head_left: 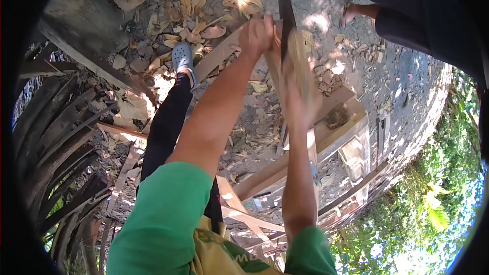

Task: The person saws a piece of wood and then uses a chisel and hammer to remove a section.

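My left hand (257,35) is closed over the end of a light wooden board (216,56), high in the middle of the view. Just right of it, a handsaw with a long dark blade (284,7) rests against the wood, its tip pointing away from me. My right hand (299,102), smeared by motion, is closed around the blurred handle of the saw, below the blade. The contact between blade and board is partly hidden by my fingers and the blur.
My foot in a grey clog (182,58) is beside the board. Another person's legs (402,20) stand upper right. Wooden frames and offcuts (270,173) lie below right on leaf-strewn dirt (239,122). Dark old timbers (61,147) pile at left; greenery (435,203) is at right.
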### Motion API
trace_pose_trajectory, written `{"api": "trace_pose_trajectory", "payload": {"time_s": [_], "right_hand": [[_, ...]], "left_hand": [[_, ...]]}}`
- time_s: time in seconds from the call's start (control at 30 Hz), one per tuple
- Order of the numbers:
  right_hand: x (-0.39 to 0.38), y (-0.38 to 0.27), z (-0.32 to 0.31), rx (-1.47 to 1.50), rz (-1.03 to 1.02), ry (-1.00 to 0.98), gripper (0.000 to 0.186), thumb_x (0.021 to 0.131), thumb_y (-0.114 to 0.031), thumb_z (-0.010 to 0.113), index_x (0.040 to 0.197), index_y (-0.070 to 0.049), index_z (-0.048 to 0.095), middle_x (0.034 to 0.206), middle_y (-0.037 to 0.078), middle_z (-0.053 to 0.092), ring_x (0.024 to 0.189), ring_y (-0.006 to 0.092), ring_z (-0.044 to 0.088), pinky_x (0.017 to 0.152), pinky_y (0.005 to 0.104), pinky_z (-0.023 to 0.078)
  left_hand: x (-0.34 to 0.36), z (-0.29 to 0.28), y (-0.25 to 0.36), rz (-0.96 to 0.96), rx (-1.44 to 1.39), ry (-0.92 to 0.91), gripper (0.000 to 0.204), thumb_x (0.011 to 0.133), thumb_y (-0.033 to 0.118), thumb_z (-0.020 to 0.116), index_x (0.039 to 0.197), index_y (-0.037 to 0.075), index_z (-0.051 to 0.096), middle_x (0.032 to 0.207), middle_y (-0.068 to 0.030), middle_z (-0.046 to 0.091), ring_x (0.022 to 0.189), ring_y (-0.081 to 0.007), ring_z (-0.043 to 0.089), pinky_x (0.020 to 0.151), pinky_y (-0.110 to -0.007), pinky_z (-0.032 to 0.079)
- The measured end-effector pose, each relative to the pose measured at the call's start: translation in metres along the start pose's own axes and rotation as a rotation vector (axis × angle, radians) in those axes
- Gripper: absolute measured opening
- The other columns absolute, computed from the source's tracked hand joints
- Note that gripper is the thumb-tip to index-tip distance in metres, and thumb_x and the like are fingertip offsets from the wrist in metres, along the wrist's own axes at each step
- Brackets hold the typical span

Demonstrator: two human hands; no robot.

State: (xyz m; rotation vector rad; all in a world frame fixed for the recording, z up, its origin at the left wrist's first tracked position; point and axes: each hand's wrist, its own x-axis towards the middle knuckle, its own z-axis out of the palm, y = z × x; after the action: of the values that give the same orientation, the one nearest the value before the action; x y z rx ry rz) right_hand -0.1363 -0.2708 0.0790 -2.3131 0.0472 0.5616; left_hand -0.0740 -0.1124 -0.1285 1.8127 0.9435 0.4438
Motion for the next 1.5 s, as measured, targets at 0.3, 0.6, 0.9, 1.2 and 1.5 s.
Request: {"api": "trace_pose_trajectory", "payload": {"time_s": [0.3,0.6,0.9,1.2,1.5], "right_hand": [[0.027,-0.028,0.010,0.378,-0.139,-0.042,0.061,0.093,-0.016,0.073,0.146,0.003,0.051,0.118,0.011,0.069,0.103,0.0168,0.065,0.090,0.0312,0.052],[0.021,-0.024,0.006,0.258,0.000,-0.096,0.055,0.094,-0.008,0.069,0.145,0.005,0.052,0.110,0.008,0.070,0.095,0.0110,0.062,0.083,0.0272,0.052],[0.050,-0.091,-0.010,0.178,0.191,-0.192,0.054,0.093,-0.003,0.063,0.145,0.004,0.053,0.109,0.013,0.073,0.092,0.0156,0.066,0.081,0.0305,0.054],[-0.158,-0.138,-0.120,-0.251,0.107,-0.197,0.064,0.084,-0.008,0.066,0.144,0.006,0.052,0.126,0.024,0.069,0.091,0.0309,0.076,0.073,0.0365,0.060],[0.004,-0.010,-0.003,0.178,0.139,-0.088,0.033,0.093,-0.017,0.066,0.121,0.002,0.068,0.090,0.016,0.071,0.078,0.0225,0.068,0.072,0.0363,0.053]], "left_hand": [[0.001,-0.004,0.042,-0.563,-0.108,0.049,0.054,0.102,0.044,0.051,0.139,0.005,0.059,0.136,-0.0267,0.062,0.127,-0.0452,0.057,0.108,-0.050,0.043],[-0.002,-0.011,0.049,-0.519,-0.166,0.041,0.045,0.102,0.030,0.048,0.129,-0.004,0.063,0.118,-0.0267,0.067,0.109,-0.0369,0.065,0.098,-0.043,0.047],[-0.001,-0.016,0.052,-0.479,-0.197,-0.006,0.047,0.100,0.029,0.050,0.134,-0.002,0.061,0.118,-0.0285,0.068,0.111,-0.0437,0.066,0.098,-0.047,0.048],[0.001,-0.015,0.051,-0.443,-0.171,0.029,0.047,0.099,0.030,0.047,0.131,-0.001,0.063,0.119,-0.0285,0.069,0.113,-0.0460,0.065,0.097,-0.048,0.048],[-0.001,-0.019,0.048,-0.412,-0.162,0.020,0.046,0.099,0.032,0.049,0.131,0.002,0.064,0.124,-0.0272,0.067,0.119,-0.0447,0.062,0.103,-0.047,0.046]]}}
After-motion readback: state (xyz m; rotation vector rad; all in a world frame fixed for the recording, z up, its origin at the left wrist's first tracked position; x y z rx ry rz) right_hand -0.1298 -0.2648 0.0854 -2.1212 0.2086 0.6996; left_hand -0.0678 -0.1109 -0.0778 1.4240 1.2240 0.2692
